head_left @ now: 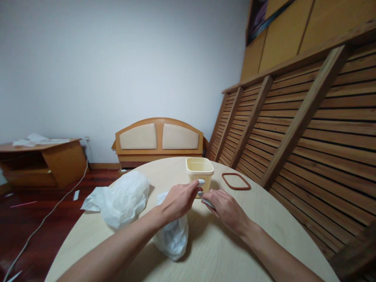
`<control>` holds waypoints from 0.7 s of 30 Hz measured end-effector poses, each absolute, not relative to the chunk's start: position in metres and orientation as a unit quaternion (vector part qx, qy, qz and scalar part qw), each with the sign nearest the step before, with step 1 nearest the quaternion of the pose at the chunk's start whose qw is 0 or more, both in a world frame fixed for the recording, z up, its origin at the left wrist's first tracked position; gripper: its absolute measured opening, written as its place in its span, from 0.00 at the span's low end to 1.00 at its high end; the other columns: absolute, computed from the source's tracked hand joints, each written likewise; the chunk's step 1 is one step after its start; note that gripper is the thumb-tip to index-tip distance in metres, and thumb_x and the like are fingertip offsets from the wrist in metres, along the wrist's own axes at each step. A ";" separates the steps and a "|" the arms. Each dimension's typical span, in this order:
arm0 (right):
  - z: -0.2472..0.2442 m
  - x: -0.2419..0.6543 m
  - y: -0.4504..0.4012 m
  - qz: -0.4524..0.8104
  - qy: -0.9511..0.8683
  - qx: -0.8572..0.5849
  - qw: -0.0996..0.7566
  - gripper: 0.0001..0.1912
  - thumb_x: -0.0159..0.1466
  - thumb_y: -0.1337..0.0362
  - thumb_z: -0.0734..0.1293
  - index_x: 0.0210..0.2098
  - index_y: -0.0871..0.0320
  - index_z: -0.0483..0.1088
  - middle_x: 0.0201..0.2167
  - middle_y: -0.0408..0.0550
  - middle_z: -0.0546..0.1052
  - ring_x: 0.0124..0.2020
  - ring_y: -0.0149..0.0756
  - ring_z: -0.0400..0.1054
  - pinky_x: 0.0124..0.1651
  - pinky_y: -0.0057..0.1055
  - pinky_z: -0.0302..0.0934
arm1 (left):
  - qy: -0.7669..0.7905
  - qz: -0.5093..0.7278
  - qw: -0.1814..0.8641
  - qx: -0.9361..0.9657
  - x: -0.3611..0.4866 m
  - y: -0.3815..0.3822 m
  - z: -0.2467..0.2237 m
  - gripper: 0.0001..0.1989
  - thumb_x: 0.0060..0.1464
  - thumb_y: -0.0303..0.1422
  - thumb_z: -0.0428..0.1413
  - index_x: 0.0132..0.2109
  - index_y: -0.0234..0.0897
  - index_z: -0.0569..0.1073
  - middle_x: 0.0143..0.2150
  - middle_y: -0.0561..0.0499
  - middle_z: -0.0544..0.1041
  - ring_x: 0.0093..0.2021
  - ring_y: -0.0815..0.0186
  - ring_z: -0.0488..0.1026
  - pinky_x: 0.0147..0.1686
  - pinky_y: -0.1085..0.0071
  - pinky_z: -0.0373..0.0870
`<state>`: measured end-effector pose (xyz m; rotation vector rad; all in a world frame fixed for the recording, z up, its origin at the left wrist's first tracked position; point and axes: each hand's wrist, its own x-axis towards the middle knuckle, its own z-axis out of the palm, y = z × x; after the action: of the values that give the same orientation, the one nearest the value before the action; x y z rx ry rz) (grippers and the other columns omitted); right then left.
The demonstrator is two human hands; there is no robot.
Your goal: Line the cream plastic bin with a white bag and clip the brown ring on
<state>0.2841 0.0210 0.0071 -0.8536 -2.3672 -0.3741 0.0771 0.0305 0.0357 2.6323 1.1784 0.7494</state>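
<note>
Both hands meet over the round table, just in front of a pale yellow square container (200,166) that stands upright with its top uncovered. My left hand (182,197) is closed around something small with a white end showing past the fingers and a bit of red beneath. Close beside it, my right hand (225,205) pinches a small, thin pale item, too hidden to name. A white plastic bag (174,239) lies under my left forearm. Right of the container, a reddish-brown square ring (236,181) rests flat.
A larger crumpled white bag (126,197) lies on the left of the round table (249,243). Beyond stand a headboard (158,137) and, at left, a low wooden cabinet (63,164). Slatted wooden panels (293,149) lean along the right. A cable crosses the floor.
</note>
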 end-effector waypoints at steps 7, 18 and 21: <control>0.013 0.288 0.013 0.099 -0.879 -0.282 0.371 0.10 0.69 0.68 0.63 0.46 0.53 0.74 0.42 0.49 0.76 0.43 0.36 0.72 0.46 0.32 0.67 | 0.379 0.144 -0.007 0.914 0.075 0.031 0.035 0.13 0.69 0.36 0.38 0.49 0.39 0.65 0.37 0.46 0.80 0.35 0.59 0.77 0.35 0.68 0.65; 0.009 0.281 0.016 0.246 -0.769 -0.340 0.482 0.07 0.64 0.60 0.70 0.36 0.54 0.80 0.41 0.50 0.75 0.42 0.37 0.72 0.40 0.30 0.68 | 0.348 0.100 0.009 0.932 0.073 0.025 0.038 0.11 0.62 0.33 0.46 0.51 0.38 0.62 0.36 0.45 0.78 0.36 0.56 0.77 0.38 0.65 0.68; 0.007 0.281 0.016 0.268 -0.761 -0.333 0.487 0.09 0.65 0.59 0.68 0.39 0.55 0.80 0.44 0.52 0.77 0.45 0.38 0.73 0.44 0.33 0.70 | 0.346 0.105 0.022 0.932 0.072 0.026 0.037 0.15 0.66 0.41 0.43 0.51 0.37 0.63 0.37 0.43 0.78 0.35 0.55 0.76 0.36 0.64 0.67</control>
<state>0.2815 0.0165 0.0070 -0.8111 -1.8513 0.6527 0.0724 0.0258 0.0371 2.8888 1.0715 0.3241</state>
